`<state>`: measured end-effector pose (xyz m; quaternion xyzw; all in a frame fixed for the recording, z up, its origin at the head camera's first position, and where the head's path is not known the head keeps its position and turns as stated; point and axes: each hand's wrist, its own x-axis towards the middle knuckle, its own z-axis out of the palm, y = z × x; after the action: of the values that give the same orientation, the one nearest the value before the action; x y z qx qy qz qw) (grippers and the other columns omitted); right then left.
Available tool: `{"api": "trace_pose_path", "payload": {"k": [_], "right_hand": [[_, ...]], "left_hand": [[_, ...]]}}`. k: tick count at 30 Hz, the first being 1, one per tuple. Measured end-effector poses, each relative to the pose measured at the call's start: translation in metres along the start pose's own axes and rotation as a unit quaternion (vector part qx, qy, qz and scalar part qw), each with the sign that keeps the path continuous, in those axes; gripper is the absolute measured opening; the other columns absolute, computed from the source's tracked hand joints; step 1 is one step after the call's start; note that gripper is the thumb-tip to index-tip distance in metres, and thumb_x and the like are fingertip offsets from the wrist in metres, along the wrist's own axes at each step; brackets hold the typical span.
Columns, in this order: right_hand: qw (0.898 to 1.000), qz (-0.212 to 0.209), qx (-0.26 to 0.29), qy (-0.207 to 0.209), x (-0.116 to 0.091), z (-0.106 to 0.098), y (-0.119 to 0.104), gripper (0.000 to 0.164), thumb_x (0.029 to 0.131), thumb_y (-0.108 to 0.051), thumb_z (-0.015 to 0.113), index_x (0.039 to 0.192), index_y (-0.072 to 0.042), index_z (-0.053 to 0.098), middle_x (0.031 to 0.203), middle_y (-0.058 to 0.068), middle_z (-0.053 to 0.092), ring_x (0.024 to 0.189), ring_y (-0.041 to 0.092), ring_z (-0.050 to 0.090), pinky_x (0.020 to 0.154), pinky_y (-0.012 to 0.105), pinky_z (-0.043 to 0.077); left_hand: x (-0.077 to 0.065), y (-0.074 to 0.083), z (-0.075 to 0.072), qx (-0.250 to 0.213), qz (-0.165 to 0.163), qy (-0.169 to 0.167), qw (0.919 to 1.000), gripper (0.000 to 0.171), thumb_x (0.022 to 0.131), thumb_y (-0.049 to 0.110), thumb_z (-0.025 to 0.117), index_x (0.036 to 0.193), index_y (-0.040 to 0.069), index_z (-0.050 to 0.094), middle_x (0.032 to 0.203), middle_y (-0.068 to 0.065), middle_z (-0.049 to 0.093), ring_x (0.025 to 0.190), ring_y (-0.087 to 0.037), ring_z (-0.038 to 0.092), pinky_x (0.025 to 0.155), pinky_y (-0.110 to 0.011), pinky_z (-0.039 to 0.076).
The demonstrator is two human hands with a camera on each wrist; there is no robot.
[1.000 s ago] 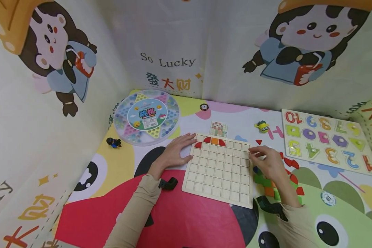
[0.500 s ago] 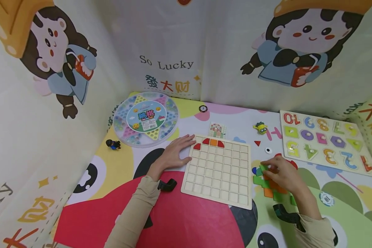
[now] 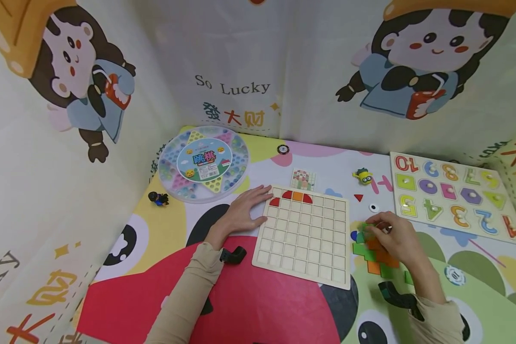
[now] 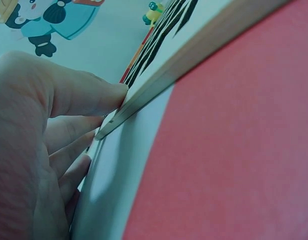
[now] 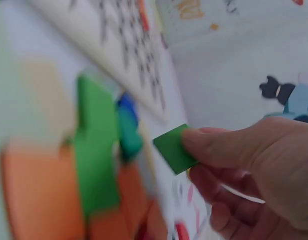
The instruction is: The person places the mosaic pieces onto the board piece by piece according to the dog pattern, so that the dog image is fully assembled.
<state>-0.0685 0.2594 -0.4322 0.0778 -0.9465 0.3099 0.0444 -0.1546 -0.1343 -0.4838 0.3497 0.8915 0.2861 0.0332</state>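
Note:
My left hand (image 3: 245,212) rests at the left edge of a wooden grid board (image 3: 302,239), its thumb and fingertips touching the rim. A few red pieces and one orange square (image 3: 297,196) sit in the board's far rows. Right of the board, my right hand (image 3: 395,236) is over a pile of loose pieces. Between its thumb and fingers it pinches a green square tile (image 5: 175,149), plain in the right wrist view. Below the tile lie green tiles (image 5: 96,165), orange tiles (image 5: 41,192) and a blue piece (image 5: 127,107); the hand hides part of the pile in the head view.
A patterned card (image 3: 303,179) lies behind the board. Chinese checkers set (image 3: 204,162) stands back left, near a small dark figurine (image 3: 158,198). Number puzzle board (image 3: 456,198), yellow toy figure (image 3: 363,176), red triangle (image 3: 359,197) and chips (image 3: 455,275) are on the right.
My right hand has moved from the board's right edge to the pile of pieces and now pinches a green square tile. The left hand stays at the board's left edge.

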Motion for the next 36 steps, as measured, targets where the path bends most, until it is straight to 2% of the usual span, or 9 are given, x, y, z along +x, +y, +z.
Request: {"api": "trace_pose_path", "payload": {"k": [3,5,10,14,19,25,29,33,36], "right_hand": [[0.998,-0.022,0.043,0.049,0.014,0.016,-0.018,0.011,0.085,0.000,0.074,0.095,-0.001,0.073,0.088,0.010,0.069,0.074,0.019,0.061,0.063,0.013,0.046],[0.995,-0.027,0.081,0.058,0.026,0.033,-0.034,0.011,0.086,-0.001,0.073,0.097,-0.001,0.074,0.089,0.010,0.070,0.076,0.020,0.063,0.066,0.012,0.046],[0.985,-0.024,0.172,0.020,0.054,0.083,-0.083,0.010,0.086,-0.003,0.074,0.096,-0.001,0.075,0.089,0.011,0.072,0.078,0.023,0.068,0.069,0.026,0.055],[0.979,-0.007,0.203,-0.014,0.068,0.113,-0.111,0.009,0.086,-0.004,0.074,0.095,-0.001,0.076,0.087,0.011,0.073,0.077,0.024,0.069,0.068,0.033,0.056],[0.988,0.001,0.151,-0.035,0.076,0.129,-0.127,0.009,0.086,-0.007,0.075,0.094,-0.004,0.078,0.085,0.007,0.071,0.074,0.020,0.066,0.064,0.031,0.052],[0.996,-0.030,0.073,-0.029,0.078,0.135,-0.128,0.007,0.084,-0.010,0.077,0.090,-0.008,0.079,0.090,0.006,0.067,0.078,0.021,0.063,0.064,0.035,0.052],[0.997,-0.059,0.043,-0.003,0.078,0.138,-0.125,0.016,0.083,-0.012,0.078,0.098,-0.008,0.079,0.102,0.007,0.067,0.090,0.025,0.063,0.067,0.040,0.054],[0.995,-0.098,-0.002,0.002,0.078,0.140,-0.120,0.023,0.086,-0.017,0.076,0.107,-0.007,0.077,0.118,0.005,0.068,0.109,0.028,0.060,0.077,0.043,0.056],[0.993,-0.116,-0.032,0.001,0.078,0.140,-0.118,0.025,0.088,-0.022,0.074,0.109,-0.008,0.077,0.119,0.003,0.068,0.108,0.027,0.059,0.074,0.042,0.056]], "left_hand": [[0.001,0.001,0.001,-0.003,-0.001,0.000,1.0000,0.064,0.087,0.031,0.063,0.146,0.009,0.049,0.158,-0.007,0.034,0.148,-0.026,0.024,0.119,-0.049,0.020],[0.002,0.001,0.001,-0.005,-0.004,0.000,1.0000,0.064,0.087,0.031,0.063,0.146,0.009,0.049,0.158,-0.006,0.034,0.148,-0.026,0.024,0.119,-0.048,0.020],[0.000,-0.001,0.001,-0.010,-0.004,0.001,0.9999,0.065,0.086,0.032,0.063,0.146,0.010,0.049,0.158,-0.006,0.034,0.148,-0.025,0.023,0.119,-0.049,0.019],[-0.001,-0.003,0.001,-0.014,0.002,0.012,0.9998,0.064,0.086,0.032,0.064,0.145,0.010,0.051,0.157,-0.006,0.036,0.147,-0.025,0.025,0.118,-0.050,0.021],[0.000,-0.004,0.001,-0.011,0.008,0.011,0.9998,0.064,0.087,0.034,0.063,0.145,0.010,0.051,0.157,-0.006,0.036,0.147,-0.025,0.025,0.118,-0.050,0.021],[0.001,-0.003,0.002,-0.009,0.007,0.008,0.9999,0.063,0.088,0.035,0.063,0.145,0.010,0.050,0.158,-0.005,0.036,0.148,-0.024,0.025,0.118,-0.049,0.021],[0.001,-0.003,0.002,-0.008,0.005,0.008,0.9999,0.063,0.088,0.034,0.062,0.146,0.010,0.050,0.158,-0.005,0.036,0.148,-0.024,0.025,0.119,-0.048,0.020],[0.001,-0.003,0.002,-0.011,0.009,0.012,0.9998,0.064,0.088,0.035,0.063,0.145,0.009,0.050,0.157,-0.006,0.036,0.147,-0.025,0.026,0.119,-0.049,0.021],[0.001,-0.003,0.002,-0.015,0.014,0.017,0.9996,0.064,0.088,0.034,0.064,0.145,0.008,0.050,0.157,-0.008,0.037,0.147,-0.027,0.027,0.118,-0.050,0.021]]}}
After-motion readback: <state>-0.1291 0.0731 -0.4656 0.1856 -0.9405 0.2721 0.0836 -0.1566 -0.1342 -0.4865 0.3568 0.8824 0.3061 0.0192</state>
